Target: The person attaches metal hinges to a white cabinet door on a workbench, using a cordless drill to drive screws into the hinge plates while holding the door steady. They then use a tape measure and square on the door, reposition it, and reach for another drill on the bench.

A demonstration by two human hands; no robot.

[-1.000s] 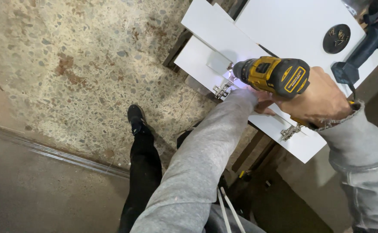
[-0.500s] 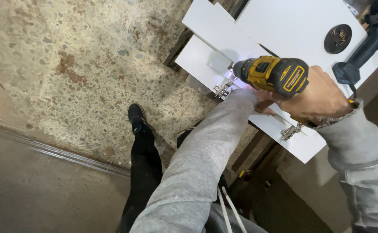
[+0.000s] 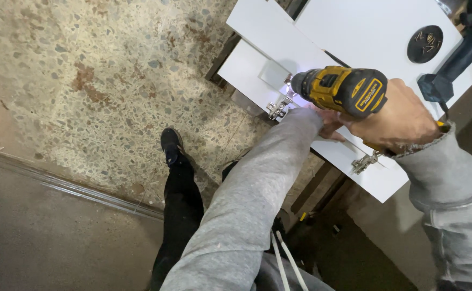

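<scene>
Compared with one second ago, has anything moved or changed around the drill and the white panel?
Almost nothing has visibly changed. The right hand still grips the yellow drill, its tip pointed at the metal hinge on the white panel, with the drill's light on as before. The left hand, mostly hidden behind the drill, stays on the panel beside the hinge. The second hinge and the foot have not moved.

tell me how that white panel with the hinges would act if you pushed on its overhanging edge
The white panel looks flat and rigid, so it would likely shift as one stiff piece rather than flex. Its near edge juts past the support, so a downward push there might tip it. The left hand pressing on it beside the yellow drill probably keeps it from sliding on the smooth surface.
</scene>
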